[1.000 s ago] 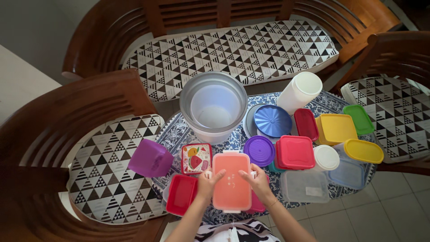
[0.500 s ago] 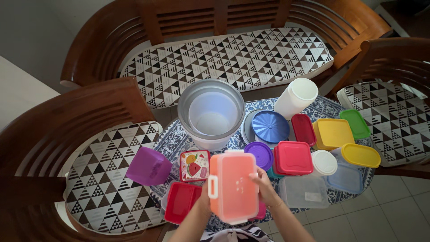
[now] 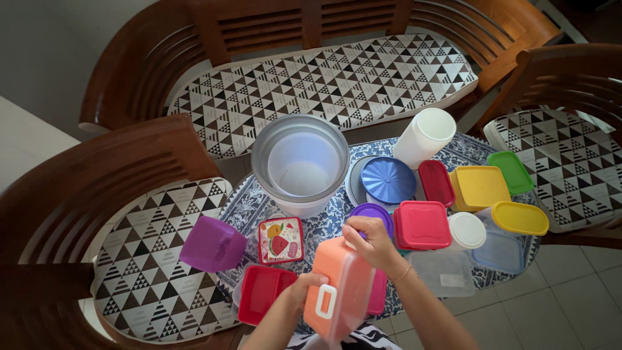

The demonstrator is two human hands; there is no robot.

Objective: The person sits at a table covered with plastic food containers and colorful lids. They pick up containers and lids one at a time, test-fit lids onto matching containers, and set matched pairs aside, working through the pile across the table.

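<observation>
An orange lidded box point(image 3: 338, 286) with a white clip stands tilted on its edge above the near side of the table. My left hand point(image 3: 303, 287) grips its lower left side, and my right hand point(image 3: 369, 241) holds its top far corner. Just behind my right hand lies a purple round lid point(image 3: 374, 212). A red open container point(image 3: 264, 293) sits left of the box, and a pink piece point(image 3: 378, 293) shows behind it.
A low table with a blue patterned cloth point(image 3: 253, 202) carries a large grey bucket point(image 3: 299, 162), a white jar point(image 3: 424, 137), a blue lid point(image 3: 387, 179), red point(image 3: 423, 225), yellow point(image 3: 481, 186) and green point(image 3: 512, 172) boxes, a clear tub point(image 3: 443, 272). A purple cup point(image 3: 214, 244) lies on the left chair cushion.
The orange box went from lying flat on the table to being lifted and tipped onto its edge. My right hand moved up to its top corner, my left to its lower side.
</observation>
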